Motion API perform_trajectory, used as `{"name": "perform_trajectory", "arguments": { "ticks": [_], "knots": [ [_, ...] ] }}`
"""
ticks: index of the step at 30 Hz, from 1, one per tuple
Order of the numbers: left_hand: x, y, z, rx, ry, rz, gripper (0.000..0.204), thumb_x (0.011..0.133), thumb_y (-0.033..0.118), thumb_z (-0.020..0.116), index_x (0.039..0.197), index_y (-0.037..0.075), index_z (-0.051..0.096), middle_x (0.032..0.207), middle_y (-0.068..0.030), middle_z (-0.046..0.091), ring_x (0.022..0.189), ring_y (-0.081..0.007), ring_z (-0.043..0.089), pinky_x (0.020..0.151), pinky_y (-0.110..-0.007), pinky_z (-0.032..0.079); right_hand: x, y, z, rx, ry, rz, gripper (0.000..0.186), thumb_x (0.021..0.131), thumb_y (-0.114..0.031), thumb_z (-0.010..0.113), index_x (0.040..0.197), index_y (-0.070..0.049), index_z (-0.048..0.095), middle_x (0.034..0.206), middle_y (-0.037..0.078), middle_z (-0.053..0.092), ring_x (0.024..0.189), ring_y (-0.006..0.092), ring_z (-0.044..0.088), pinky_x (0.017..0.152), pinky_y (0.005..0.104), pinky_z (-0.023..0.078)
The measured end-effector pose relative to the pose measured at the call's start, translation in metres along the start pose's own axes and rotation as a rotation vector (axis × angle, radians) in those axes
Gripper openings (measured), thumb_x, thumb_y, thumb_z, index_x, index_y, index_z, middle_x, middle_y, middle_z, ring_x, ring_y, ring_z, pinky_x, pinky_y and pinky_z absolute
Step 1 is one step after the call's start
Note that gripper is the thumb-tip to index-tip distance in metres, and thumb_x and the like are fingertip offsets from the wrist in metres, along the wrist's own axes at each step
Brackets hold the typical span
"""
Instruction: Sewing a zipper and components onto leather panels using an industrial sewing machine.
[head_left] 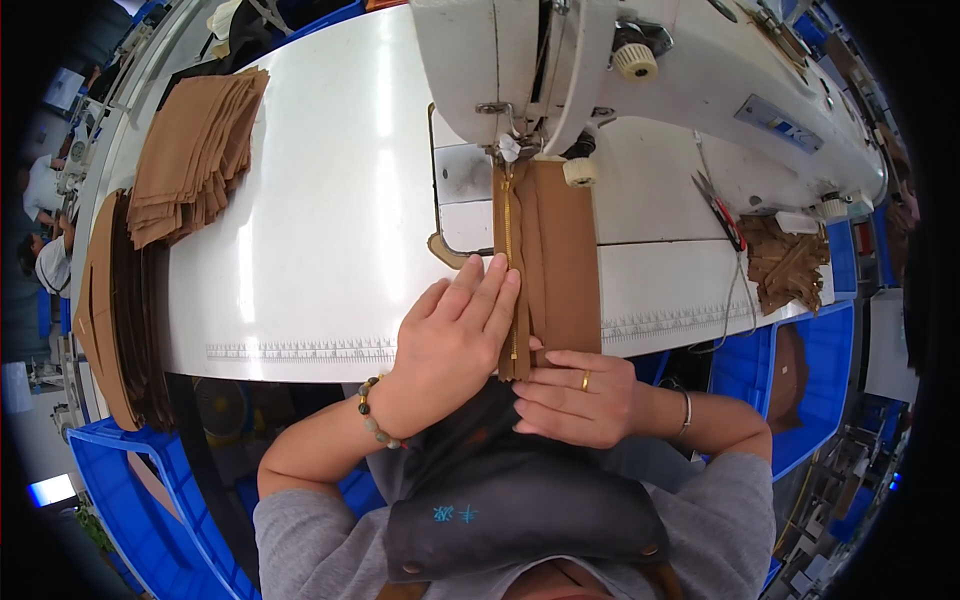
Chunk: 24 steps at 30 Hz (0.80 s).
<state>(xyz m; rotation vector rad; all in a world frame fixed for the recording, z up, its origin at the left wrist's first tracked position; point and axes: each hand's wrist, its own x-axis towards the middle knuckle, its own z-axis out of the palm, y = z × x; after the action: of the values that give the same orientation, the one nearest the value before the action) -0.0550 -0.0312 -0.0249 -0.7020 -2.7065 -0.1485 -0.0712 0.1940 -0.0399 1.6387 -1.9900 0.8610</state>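
A brown fabric panel [568, 260] lies lengthwise under the needle area of a white sewing machine [460, 70]. Along its left side runs a brown zipper [510, 215] with gold-coloured teeth, its far end beneath the presser foot [507, 152]. My left hand [445, 335] rests flat, fingers stretched forward, the fingertips on the zipper and its tape. At the table's front edge my right hand [580, 398] is closed on the near end of the panel, beside the zipper's tail. The fabric between its fingers is partly hidden.
Stacked brown fabric pieces [195, 150] sit at the far left, with folded brown panels [115, 310] nearer. Scissors [718, 210] and small brown scraps [785, 262] lie on the right. Blue bins [150, 510] flank the table. A ruler strip [300, 351] follows the front edge.
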Motion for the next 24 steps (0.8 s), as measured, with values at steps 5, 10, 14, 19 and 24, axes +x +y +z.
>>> {"name": "perform_trajectory", "arguments": {
  "ticks": [5,10,14,19,24],
  "knots": [
    [0.002,0.003,-0.007,0.07,-0.066,-0.001,0.054,0.083,0.022,0.069,0.134,0.005,0.067,0.141,-0.0109,0.065,0.127,-0.0287,0.062,0.099,-0.043,0.053,0.034,0.047,-0.024,-0.039,-0.057,0.172,0.018,0.088,-0.023,0.077,0.097,-0.009,0.073,0.101,0.004,0.071,0.095,0.0226,0.071,0.094,0.0397,0.057],
    [0.004,0.007,-0.014,0.035,-0.113,-0.032,0.063,0.081,0.034,0.075,0.136,0.006,0.066,0.14,-0.0099,0.065,0.129,-0.0292,0.061,0.102,-0.048,0.052,0.058,0.108,0.004,-0.131,-0.172,0.191,0.038,0.088,-0.035,0.076,0.112,-0.007,0.071,0.125,0.011,0.066,0.105,0.0285,0.067,0.093,0.0397,0.055],
    [-0.006,0.01,-0.012,-0.02,-0.077,-0.04,0.065,0.08,0.044,0.08,0.132,0.007,0.069,0.138,-0.0098,0.067,0.125,-0.0292,0.064,0.101,-0.044,0.052,0.05,0.111,0.014,-0.13,-0.247,0.295,0.046,0.088,-0.041,0.075,0.118,-0.006,0.071,0.129,0.014,0.064,0.106,0.0332,0.067,0.096,0.0412,0.053],
    [-0.027,0.017,-0.002,-0.093,0.01,-0.001,0.063,0.077,0.044,0.084,0.129,0.01,0.071,0.135,-0.009,0.07,0.12,-0.029,0.067,0.098,-0.039,0.053,0.043,0.105,0.01,-0.142,-0.31,0.333,0.073,0.083,-0.06,0.073,0.134,-0.007,0.067,0.148,0.02,0.053,0.133,0.0364,0.058,0.088,0.0428,0.057],
    [-0.043,0.024,0.006,-0.164,0.117,-0.007,0.059,0.076,0.046,0.088,0.125,0.016,0.074,0.133,-0.0075,0.071,0.125,-0.0293,0.066,0.101,-0.04,0.052,0.046,0.105,0.005,-0.123,-0.377,0.323,0.088,0.076,-0.068,0.074,0.139,-0.008,0.063,0.15,0.023,0.05,0.137,0.0391,0.055,0.09,0.0438,0.056]
  ]
}}
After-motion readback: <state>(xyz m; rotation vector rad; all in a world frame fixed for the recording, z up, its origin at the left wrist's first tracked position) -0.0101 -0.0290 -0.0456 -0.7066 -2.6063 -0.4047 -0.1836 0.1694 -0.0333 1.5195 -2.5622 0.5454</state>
